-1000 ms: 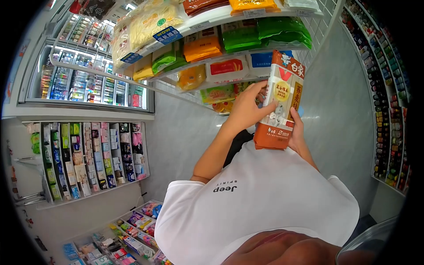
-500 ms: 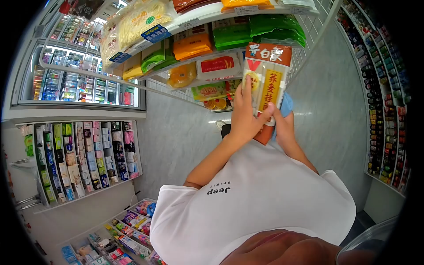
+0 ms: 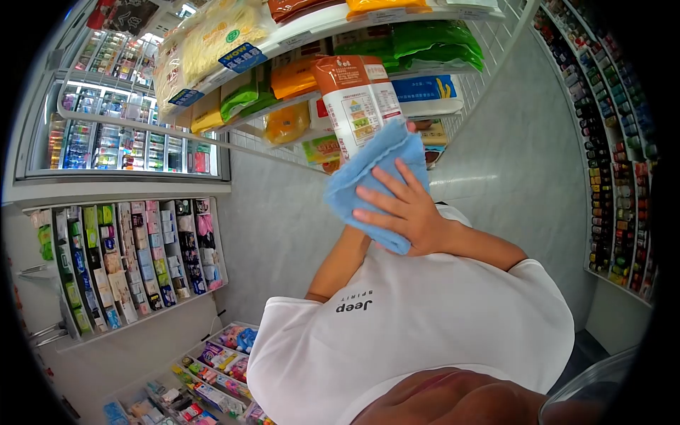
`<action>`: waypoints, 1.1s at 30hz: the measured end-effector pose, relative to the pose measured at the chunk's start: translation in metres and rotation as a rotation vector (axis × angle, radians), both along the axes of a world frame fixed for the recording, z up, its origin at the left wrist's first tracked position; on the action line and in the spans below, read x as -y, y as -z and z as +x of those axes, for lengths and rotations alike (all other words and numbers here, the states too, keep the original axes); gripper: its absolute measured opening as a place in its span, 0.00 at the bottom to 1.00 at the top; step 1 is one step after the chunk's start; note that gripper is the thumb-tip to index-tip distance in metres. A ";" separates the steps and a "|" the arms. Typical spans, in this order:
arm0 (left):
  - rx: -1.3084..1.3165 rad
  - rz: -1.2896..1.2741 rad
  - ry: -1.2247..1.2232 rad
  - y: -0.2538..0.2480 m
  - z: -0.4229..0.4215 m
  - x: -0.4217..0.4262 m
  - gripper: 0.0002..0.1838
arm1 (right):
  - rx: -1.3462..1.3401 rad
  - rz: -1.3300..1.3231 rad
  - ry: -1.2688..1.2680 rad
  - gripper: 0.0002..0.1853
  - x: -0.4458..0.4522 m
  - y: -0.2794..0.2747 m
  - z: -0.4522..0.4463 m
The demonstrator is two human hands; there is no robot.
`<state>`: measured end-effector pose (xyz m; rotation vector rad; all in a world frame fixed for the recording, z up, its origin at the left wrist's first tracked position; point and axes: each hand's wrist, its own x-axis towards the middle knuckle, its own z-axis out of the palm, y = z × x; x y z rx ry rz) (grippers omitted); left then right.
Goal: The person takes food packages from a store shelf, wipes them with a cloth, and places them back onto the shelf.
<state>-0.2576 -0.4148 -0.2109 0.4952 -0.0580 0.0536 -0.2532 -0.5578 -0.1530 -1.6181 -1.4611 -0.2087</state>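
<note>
The noodle package (image 3: 354,106) is tilted in front of the shelf rack, its printed back with a table and red-brown end facing up. A light-blue cloth (image 3: 368,173) covers its lower part. My right hand (image 3: 400,212) lies on top of the cloth with fingers spread, pressing it against the package. Under the cloth and package, my left hand (image 3: 411,127) is mostly hidden; a fingertip shows at the package's right edge, and the hand supports it from below.
Bagged noodles (image 3: 219,35) and other packets fill the rack (image 3: 312,35) just ahead. Refrigerated drinks (image 3: 117,145) stand at the upper left, wall shelves (image 3: 131,262) at the left, low shelves (image 3: 212,375) at the lower left. Bottle shelves (image 3: 605,163) line the right. Grey floor (image 3: 496,170) lies between.
The package has been turned over to its back and moved left. The cloth has come from behind it onto its surface, with my right hand now spread over it. My left hand has gone underneath.
</note>
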 end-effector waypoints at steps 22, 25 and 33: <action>0.073 -0.307 0.186 -0.021 -0.012 0.004 0.40 | 0.164 -0.285 0.026 0.24 -0.004 -0.049 0.049; 0.208 -0.461 0.230 -0.009 0.002 -0.002 0.40 | 0.169 -0.313 -0.157 0.25 0.002 -0.049 0.018; 0.120 0.071 0.082 -0.018 -0.011 0.005 0.38 | 0.153 -0.293 -0.068 0.25 -0.018 -0.047 0.025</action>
